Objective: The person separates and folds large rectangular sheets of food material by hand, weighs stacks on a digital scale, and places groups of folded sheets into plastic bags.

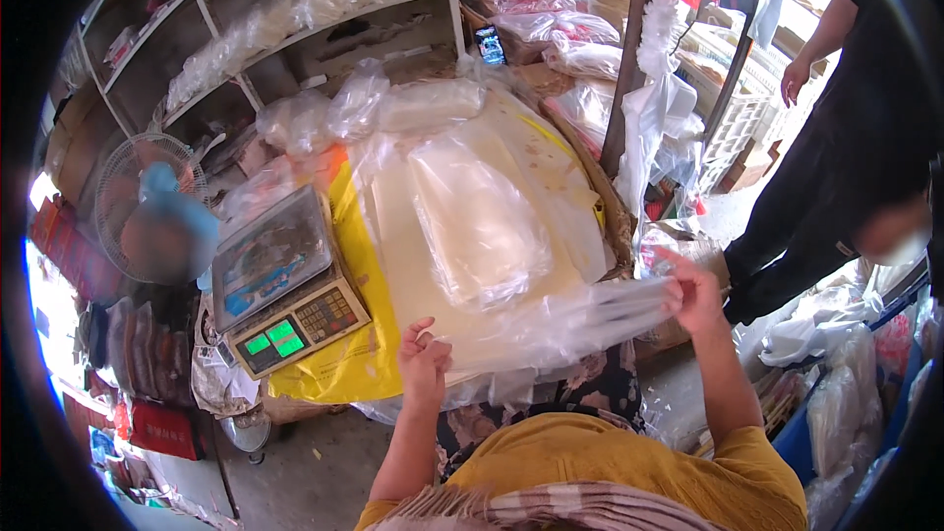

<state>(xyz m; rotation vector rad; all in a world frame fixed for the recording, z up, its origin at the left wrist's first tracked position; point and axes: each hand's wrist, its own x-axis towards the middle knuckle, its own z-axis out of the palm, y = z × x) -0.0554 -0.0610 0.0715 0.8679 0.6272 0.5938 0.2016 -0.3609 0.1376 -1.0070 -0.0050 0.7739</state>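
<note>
My right hand (693,291) grips the gathered end of a clear plastic bag (601,317), which stretches leftward over the table's near edge. At the near left of the tabletop, my left hand (425,361) is raised with fingers curled; whether it holds the film is unclear. Between and beyond my hands, a clear bag with a pale, flat stack inside (479,228) lies on large cream sheets (398,258). Left of these, a digital scale (299,324) with lit green displays stands on yellow plastic sheeting (354,365), its metal plate (273,258) stained blue.
A fan (151,199) stands at left, below shelves (354,11) with plastic-wrapped packs. A lit phone (490,45) is propped at the back. Another person (848,125) in dark clothes stands at right, near white crates (745,88). Plastic bags (841,398) fill a blue-edged container.
</note>
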